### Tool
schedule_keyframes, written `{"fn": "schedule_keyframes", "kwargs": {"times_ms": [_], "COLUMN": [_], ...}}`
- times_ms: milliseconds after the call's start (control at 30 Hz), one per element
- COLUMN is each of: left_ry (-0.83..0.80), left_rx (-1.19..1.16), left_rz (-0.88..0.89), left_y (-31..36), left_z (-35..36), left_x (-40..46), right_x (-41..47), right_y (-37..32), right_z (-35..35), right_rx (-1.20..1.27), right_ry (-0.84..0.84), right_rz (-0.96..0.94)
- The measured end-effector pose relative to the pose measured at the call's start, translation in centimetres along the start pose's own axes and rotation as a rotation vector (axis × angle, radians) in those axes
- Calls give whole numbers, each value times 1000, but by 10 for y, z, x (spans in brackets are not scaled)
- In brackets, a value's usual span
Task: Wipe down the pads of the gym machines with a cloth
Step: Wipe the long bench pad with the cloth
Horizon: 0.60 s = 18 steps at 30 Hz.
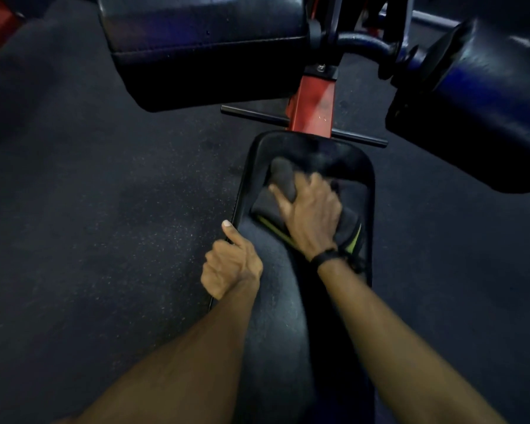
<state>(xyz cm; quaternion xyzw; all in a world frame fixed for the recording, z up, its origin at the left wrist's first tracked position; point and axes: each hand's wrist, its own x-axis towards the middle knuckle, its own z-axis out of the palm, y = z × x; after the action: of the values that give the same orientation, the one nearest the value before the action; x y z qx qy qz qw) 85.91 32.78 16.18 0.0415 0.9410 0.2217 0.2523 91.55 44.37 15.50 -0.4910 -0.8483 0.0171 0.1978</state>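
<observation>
The right hand [311, 212] presses a dark grey cloth [283, 182] with a yellow-green edge onto the black seat pad [357, 166], its fingers spread flat over the fabric. The left hand [231, 264] grips the seat pad's left edge, fingers curled under, thumb along the rim. A red frame post [314, 105] rises beyond the seat pad.

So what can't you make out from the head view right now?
- Cloth: the right hand covers its middle, and motion blur softens both.
- Seat pad: the near part is hidden by a knee and both forearms.
- Left hand: its fingers curl over the pad's edge, out of sight.
- Large pads above: cut off by the frame's edges.
</observation>
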Motion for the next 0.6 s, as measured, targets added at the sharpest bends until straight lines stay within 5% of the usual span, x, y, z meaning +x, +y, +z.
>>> {"fn": "schedule_keyframes", "kwargs": {"times_ms": [433, 600], "left_ry": [26, 43], "left_rx": [30, 27], "left_rz": [7, -3], "left_y": [0, 2], "left_z": [3, 0], "left_x": [3, 1], "right_x": [124, 101], "right_y": [-11, -18], "right_z": [39, 35], "right_rx": [-6, -2], "right_ry": [-135, -99], "right_rz": [63, 24]}}
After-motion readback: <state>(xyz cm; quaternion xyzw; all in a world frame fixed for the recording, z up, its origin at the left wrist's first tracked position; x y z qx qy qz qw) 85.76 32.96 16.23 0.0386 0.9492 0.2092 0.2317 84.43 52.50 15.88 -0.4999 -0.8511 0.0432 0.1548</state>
